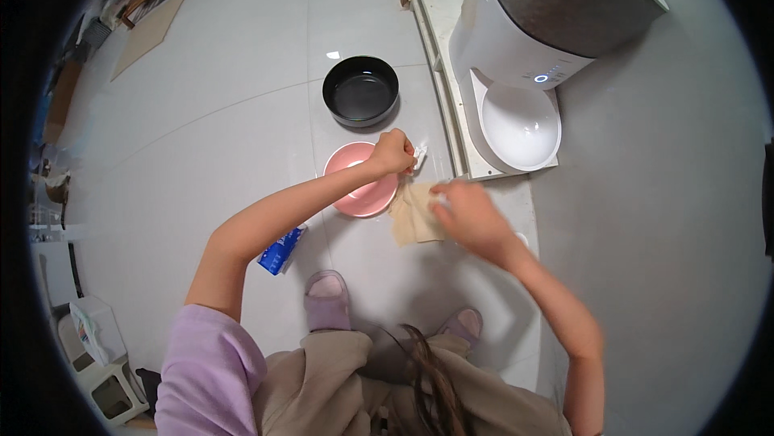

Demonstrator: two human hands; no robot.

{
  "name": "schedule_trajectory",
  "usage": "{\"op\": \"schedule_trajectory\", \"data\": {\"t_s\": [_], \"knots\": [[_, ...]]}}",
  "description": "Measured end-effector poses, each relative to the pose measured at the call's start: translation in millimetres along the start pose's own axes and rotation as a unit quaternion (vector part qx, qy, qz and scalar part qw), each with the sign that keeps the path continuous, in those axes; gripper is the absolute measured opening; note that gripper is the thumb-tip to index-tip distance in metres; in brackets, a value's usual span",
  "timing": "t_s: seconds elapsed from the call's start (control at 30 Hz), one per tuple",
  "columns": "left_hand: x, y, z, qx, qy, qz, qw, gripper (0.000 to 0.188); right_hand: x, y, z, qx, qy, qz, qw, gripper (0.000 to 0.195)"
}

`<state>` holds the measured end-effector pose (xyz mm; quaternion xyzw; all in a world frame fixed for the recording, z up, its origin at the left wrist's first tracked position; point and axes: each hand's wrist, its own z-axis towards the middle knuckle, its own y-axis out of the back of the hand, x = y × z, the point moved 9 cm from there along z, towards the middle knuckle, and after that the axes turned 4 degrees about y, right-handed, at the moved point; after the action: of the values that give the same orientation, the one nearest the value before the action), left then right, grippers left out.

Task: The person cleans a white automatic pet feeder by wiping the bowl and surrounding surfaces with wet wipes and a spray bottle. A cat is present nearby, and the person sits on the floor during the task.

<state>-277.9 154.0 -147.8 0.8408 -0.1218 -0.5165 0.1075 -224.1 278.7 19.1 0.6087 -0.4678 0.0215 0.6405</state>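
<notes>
My left hand (395, 153) reaches over a pink bowl (370, 201) with a pale rim, pinching a crumpled white tissue (420, 158) beside the bowl's right edge. To its right is my right hand (474, 218), blurred, with a small white scrap (444, 197) between thumb and fingers; its exact kind is unclear. Beneath and left of those fingers a creased beige cloth or paper sheet (417, 215) lies on the floor, touching or nearly touching the pink bowl. My left forearm hides part of the bowl.
Beyond the pink bowl stands a round black bowl (361, 92). At the right, an automatic pet feeder (514, 49) with a white bowl (521, 127) rests on a low white platform (450, 103) against the wall. A blue tissue packet (282, 249) lies near my slippered feet (327, 303).
</notes>
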Motion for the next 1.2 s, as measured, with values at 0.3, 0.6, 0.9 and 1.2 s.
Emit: {"op": "schedule_trajectory", "data": {"t_s": [0.3,0.6,0.9,1.2], "knots": [[-10.7,14.0,8.1,-0.025,-0.043,0.16,0.986,0.021,-28.0,-129.6,-28.9,-0.065,0.06,-0.131,0.987,0.032],[-146.6,43.1,-125.2,-0.003,-0.213,-0.119,0.97,0.026,18.7,42.5,-61.9,-0.237,-0.004,0.108,0.965,0.027],[-187.6,-42.6,-134.7,0.199,-0.127,-0.266,0.935,0.039,-38.7,91.0,-67.6,-0.391,0.032,0.418,0.819,0.047],[-228.1,-30.3,-112.2,-0.117,-0.398,0.068,0.907,0.027,-97.8,66.2,-62.6,-0.312,-0.064,0.582,0.748,0.029]]}}
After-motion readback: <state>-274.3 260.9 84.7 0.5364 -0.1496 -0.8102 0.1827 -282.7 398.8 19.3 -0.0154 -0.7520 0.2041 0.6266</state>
